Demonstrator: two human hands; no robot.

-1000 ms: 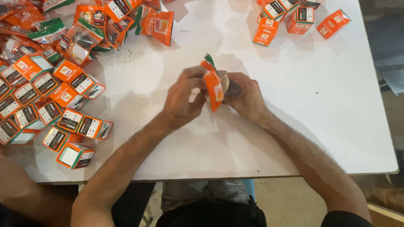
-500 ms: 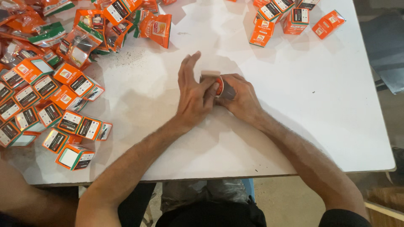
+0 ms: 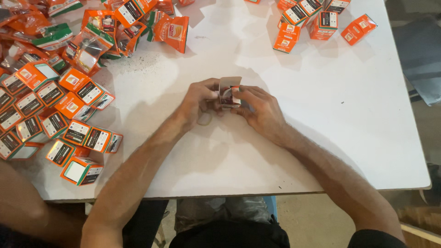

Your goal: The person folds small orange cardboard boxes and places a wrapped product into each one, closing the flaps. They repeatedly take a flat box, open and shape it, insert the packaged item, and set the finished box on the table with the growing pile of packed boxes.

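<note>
Both of my hands meet at the middle of the white table (image 3: 330, 119). Between them stands a small orange and white carton (image 3: 229, 92) with its top flap raised. My left hand (image 3: 198, 102) grips the carton's left side with curled fingers. My right hand (image 3: 259, 108) holds its right side, fingers wrapped round the front. What is inside the carton is hidden.
A heap of small orange boxes (image 3: 50, 115) and orange-green pouches (image 3: 92, 32) covers the table's left side. Several more orange boxes (image 3: 317, 23) lie at the far right. Dark crumbs (image 3: 133, 69) dot the table near the pouches. Another person's arm (image 3: 18, 202) shows bottom left.
An orange pouch held up between my hands a second ago has gone down out of sight. Now the hands hold an upright carton with its flap open.
</note>
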